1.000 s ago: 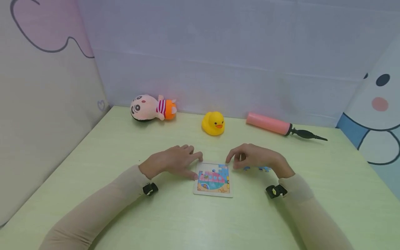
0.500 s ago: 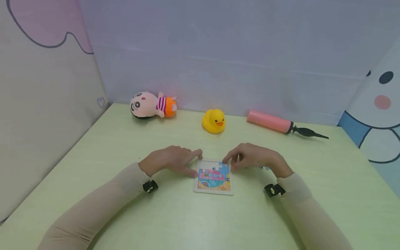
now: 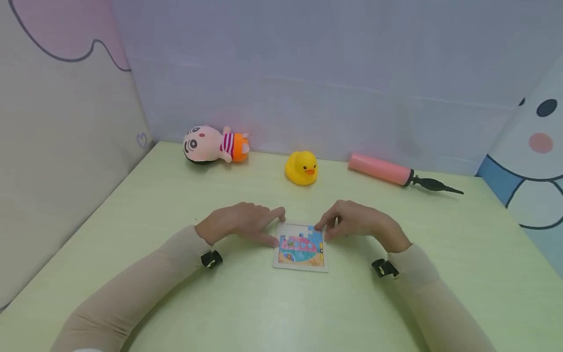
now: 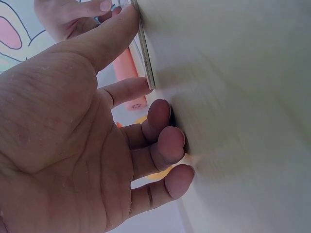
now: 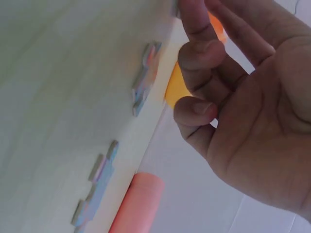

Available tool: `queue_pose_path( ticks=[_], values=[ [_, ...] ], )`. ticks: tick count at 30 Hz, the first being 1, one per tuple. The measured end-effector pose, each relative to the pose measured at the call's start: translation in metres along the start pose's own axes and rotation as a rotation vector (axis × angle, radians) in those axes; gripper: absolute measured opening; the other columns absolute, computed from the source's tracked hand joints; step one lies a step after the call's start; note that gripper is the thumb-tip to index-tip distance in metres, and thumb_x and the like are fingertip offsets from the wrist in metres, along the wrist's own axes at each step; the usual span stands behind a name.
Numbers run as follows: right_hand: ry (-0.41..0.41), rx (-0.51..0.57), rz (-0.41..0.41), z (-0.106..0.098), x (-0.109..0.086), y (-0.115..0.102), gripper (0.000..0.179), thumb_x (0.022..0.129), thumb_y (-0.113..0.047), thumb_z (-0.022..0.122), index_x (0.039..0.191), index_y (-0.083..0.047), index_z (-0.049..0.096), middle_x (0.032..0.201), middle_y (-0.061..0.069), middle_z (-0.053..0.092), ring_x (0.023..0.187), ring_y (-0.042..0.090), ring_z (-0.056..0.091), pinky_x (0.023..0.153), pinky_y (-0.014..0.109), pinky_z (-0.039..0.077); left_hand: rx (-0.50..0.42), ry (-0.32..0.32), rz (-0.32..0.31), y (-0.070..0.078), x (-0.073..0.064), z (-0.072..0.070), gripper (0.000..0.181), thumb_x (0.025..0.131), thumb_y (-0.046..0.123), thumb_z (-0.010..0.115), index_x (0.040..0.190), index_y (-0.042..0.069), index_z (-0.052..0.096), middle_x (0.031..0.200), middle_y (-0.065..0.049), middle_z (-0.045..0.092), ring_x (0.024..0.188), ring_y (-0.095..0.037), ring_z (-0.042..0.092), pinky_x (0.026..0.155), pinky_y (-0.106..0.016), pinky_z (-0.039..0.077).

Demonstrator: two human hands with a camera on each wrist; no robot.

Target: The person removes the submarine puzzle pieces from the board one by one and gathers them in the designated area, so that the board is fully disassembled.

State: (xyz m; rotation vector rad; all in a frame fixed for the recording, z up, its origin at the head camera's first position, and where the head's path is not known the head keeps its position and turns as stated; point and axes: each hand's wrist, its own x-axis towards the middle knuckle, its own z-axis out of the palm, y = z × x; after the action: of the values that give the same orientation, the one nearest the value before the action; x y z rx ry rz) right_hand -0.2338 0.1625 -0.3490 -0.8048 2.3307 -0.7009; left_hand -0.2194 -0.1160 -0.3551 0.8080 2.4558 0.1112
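Observation:
A jigsaw puzzle [image 3: 300, 248] of a pink submarine under the sea lies in a white tray [image 3: 301, 268]. Along its top runs a pale gap without pieces. My left hand [image 3: 246, 222] steadies the tray's left side: the thumb touches the left edge and the index finger the far left corner, other fingers loose. My right hand [image 3: 354, 220] is bent over the far right corner. Its index fingertip rests on a blue piece there, with the thumb by the right edge. In the right wrist view, loose puzzle pieces [image 5: 146, 80] lie beside this hand; its index and thumb tips are cut off.
At the back stand a yellow rubber duck [image 3: 301, 168], a plush doll [image 3: 215, 144] on its side to the left, and a pink hand pump [image 3: 380, 169] with a black nozzle to the right. Another loose puzzle piece [image 5: 99, 184] lies near the pump. Printed curtains border the table.
My right hand has shifted slightly left, its thumb coming to the tray's right edge and its index finger onto the corner piece. The left hand keeps its place. The view has tilted slightly.

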Motion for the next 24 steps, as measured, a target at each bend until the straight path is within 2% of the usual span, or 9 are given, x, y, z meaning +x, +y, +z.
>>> queue_pose_path(
  ticks=[6,11,15,19,24],
  values=[
    [0.085,-0.064,0.018,0.011,-0.003,-0.008,0.022,0.083,-0.018,0.083,0.103,-0.014,0.077,0.076,-0.006,0.063,0.073,0.014,0.052,0.064,0.026,0.041,-0.003,-0.004,0.01,0.0,0.0,-0.001,0.062,0.091,0.054,0.068,0.139,0.028,0.04,0.104,-0.002,0.061,0.086,-0.021,0.057,0.078,-0.035,0.047],
    [0.119,-0.126,0.006,0.02,-0.008,-0.013,0.027,0.081,-0.019,0.085,0.104,-0.012,0.073,0.076,-0.007,0.061,0.075,0.013,0.052,0.064,0.026,0.041,0.002,-0.014,-0.003,0.003,0.0,-0.003,0.063,0.09,0.054,0.068,0.14,0.028,0.039,0.105,-0.001,0.061,0.087,-0.02,0.057,0.078,-0.034,0.048],
    [0.152,-0.145,0.005,0.024,-0.006,-0.016,0.027,0.081,-0.016,0.084,0.103,-0.01,0.071,0.076,-0.007,0.06,0.076,0.013,0.053,0.069,0.028,0.043,0.007,-0.018,-0.007,0.003,0.001,-0.003,0.063,0.09,0.054,0.068,0.14,0.028,0.039,0.105,-0.001,0.061,0.088,-0.02,0.057,0.079,-0.034,0.048],
    [0.151,-0.147,0.026,0.025,-0.002,-0.019,0.027,0.083,-0.015,0.083,0.103,-0.008,0.065,0.08,-0.005,0.06,0.078,0.014,0.054,0.075,0.032,0.046,0.006,-0.011,-0.007,0.001,0.001,-0.002,0.063,0.091,0.054,0.068,0.14,0.027,0.039,0.105,-0.002,0.061,0.087,-0.021,0.057,0.079,-0.035,0.048],
    [0.103,-0.149,0.041,0.024,0.0,-0.021,0.033,0.088,-0.017,0.079,0.109,-0.006,0.057,0.082,-0.002,0.058,0.078,0.014,0.053,0.076,0.032,0.046,0.015,0.004,0.001,0.0,-0.001,-0.001,0.062,0.091,0.054,0.067,0.14,0.027,0.039,0.105,-0.002,0.062,0.086,-0.021,0.057,0.079,-0.035,0.047]
  ],
)
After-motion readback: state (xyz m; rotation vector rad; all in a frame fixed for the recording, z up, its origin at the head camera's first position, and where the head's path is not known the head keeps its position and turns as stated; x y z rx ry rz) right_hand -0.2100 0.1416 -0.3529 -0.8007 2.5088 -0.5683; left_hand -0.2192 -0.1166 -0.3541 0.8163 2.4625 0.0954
